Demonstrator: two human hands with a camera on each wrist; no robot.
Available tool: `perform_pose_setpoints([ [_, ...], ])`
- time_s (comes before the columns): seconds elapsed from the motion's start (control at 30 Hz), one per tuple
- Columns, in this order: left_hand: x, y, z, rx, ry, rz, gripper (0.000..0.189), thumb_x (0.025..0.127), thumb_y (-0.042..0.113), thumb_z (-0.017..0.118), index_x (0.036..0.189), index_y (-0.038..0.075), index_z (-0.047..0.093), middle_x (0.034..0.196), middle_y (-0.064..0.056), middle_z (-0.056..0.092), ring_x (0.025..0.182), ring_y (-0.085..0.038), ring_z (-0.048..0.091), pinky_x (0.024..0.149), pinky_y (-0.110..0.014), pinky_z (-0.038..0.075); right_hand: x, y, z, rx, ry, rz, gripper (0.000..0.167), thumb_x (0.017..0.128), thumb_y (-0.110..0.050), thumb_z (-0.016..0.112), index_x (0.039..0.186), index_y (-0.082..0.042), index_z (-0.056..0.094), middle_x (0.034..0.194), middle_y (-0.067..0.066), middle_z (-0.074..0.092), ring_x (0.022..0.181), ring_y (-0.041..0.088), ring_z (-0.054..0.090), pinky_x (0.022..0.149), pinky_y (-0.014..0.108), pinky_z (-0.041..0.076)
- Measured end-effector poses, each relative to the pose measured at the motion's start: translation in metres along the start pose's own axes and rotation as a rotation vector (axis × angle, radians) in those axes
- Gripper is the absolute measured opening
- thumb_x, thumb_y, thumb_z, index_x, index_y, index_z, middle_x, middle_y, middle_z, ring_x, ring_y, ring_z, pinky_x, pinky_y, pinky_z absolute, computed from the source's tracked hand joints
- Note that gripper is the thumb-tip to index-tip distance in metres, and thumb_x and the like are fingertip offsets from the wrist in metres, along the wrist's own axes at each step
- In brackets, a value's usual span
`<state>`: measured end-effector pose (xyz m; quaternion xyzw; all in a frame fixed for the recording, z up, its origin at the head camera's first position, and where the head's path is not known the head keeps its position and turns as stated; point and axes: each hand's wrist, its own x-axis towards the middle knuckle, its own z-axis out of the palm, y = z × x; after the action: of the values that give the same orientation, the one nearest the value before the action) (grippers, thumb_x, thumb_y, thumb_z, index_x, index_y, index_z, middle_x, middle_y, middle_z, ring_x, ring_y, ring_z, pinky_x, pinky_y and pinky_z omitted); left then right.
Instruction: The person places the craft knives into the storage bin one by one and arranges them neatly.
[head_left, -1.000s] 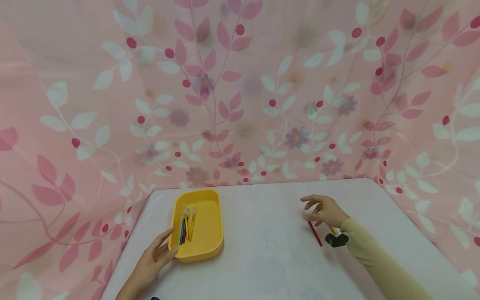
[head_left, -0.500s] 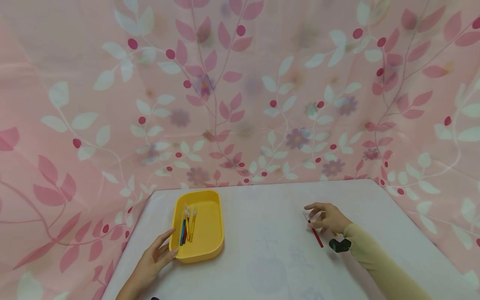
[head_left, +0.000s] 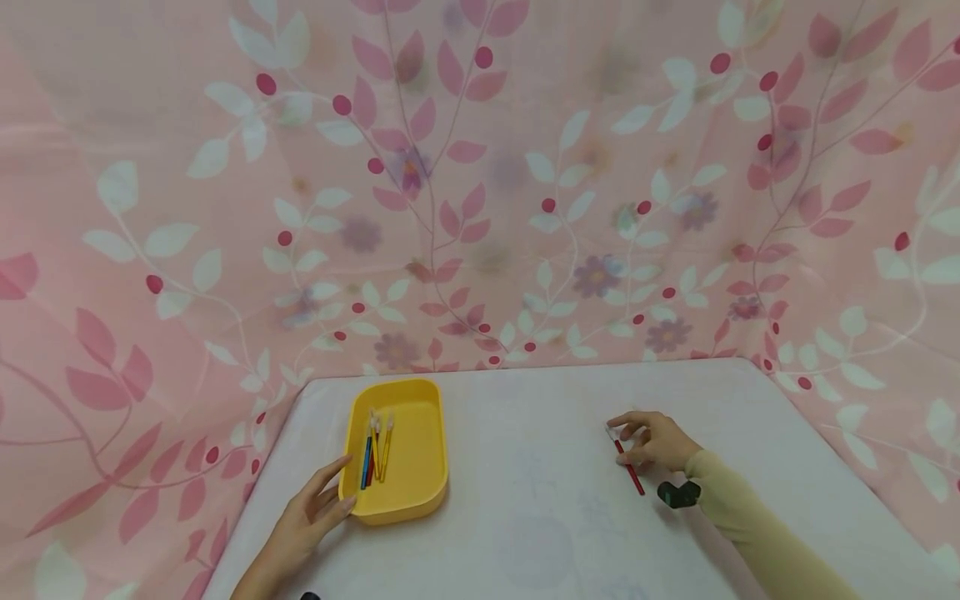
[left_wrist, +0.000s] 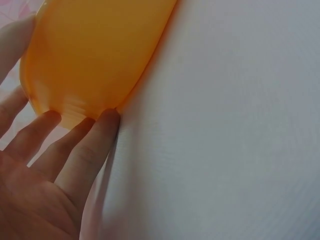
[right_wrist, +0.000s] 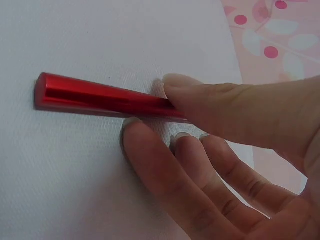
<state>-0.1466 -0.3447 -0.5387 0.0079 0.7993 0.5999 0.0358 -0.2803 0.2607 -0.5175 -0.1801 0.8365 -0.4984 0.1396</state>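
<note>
Left hand [head_left: 300,521]: fingers extended, touching the yellow tray [head_left: 414,477] at its near-left corner, apparently steadying it. Right hand [head_left: 654,442]: partly closed, pinching the red brush [right_wrist: 90,97] on the bench [head_left: 517,450], well right of the tray, seemingly for control.

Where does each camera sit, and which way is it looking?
Head: worn on the head, facing forward and down at the white cloth-covered table; the left hand and right hand show.
Left wrist: worn there, facing that hand's fingers touching the yellow rounded plastic-looking tray.
Right wrist: worn there, facing that hand's thumb and fingers at the slim glossy red stick.
Shared: head and right-wrist views both show the stick.
</note>
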Motion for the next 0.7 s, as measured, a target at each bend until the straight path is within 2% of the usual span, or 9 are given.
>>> perform_pose_setpoints([
  [0.17,-0.0005,0.0003,0.0001,0.003,-0.001,-0.004,0.071,0.107,0.02,0.075,0.168,0.017,0.04,0.177,-0.021,0.027,0.152,-0.052,0.042,0.104,-0.037,0.059,0.0026,-0.0016,-0.0008,-0.069,-0.015,-0.013,0.06,0.086,0.001,0.09,0.14,0.009,0.066,0.118,0.025,0.064,0.072,0.026,0.068,0.062,0.034,0.063],
  [0.4,-0.0004,0.0008,0.0001,-0.014,0.005,-0.018,0.071,0.107,0.02,0.075,0.168,0.018,0.04,0.177,-0.019,0.027,0.153,-0.052,0.041,0.104,-0.037,0.059,0.0052,-0.0071,-0.0024,-0.068,-0.104,-0.023,0.063,0.087,0.006,0.086,0.144,0.013,0.06,0.118,0.022,0.06,0.072,0.025,0.068,0.062,0.035,0.064],
  [0.7,-0.0005,0.0001,0.0013,-0.009,0.008,-0.019,0.07,0.107,0.02,0.075,0.168,0.018,0.04,0.177,-0.02,0.026,0.153,-0.053,0.04,0.105,-0.039,0.059,0.0095,-0.0092,-0.0024,-0.072,-0.129,0.016,0.062,0.086,0.009,0.085,0.142,0.009,0.06,0.117,0.022,0.057,0.072,0.021,0.057,0.059,0.033,0.061],
])
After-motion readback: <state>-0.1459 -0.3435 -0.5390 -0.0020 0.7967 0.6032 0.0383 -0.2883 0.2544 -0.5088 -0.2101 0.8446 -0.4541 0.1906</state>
